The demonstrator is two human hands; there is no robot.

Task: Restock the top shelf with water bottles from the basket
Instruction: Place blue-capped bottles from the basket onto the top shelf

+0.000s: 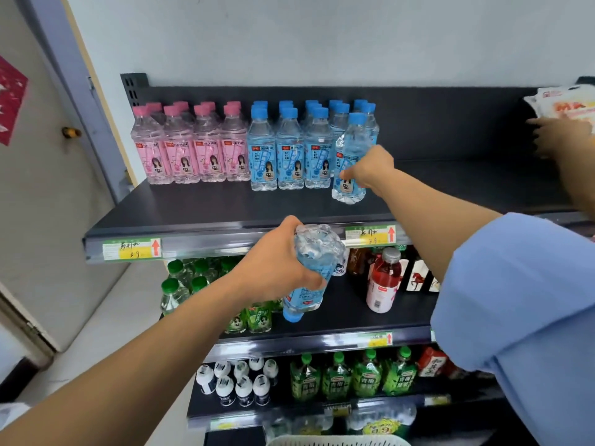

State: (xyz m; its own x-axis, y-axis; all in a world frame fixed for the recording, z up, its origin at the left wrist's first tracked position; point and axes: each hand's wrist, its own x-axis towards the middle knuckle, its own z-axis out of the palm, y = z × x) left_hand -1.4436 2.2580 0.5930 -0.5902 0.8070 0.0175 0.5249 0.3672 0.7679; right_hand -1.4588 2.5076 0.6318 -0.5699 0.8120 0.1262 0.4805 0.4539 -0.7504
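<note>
The dark top shelf [209,210] carries rows of pink-capped bottles [190,149] on the left and blue-capped water bottles [289,149] beside them. My right hand [370,170] is wrapped around one more blue-capped bottle [352,146] at the right end of the blue row. That bottle leans slightly, with its base on the shelf. My left hand [277,268] grips another blue-label water bottle [314,278] in front of the shelf's front edge, cap pointing down. The white rim of the basket [338,441] peeks in at the bottom edge.
To the right of the blue row the top shelf is bare as far as a white packet [563,104], which another hand [561,136] touches. Lower shelves hold green-capped bottles [180,284], a red drink [384,281] and green tea bottles [351,375]. A door stands at left.
</note>
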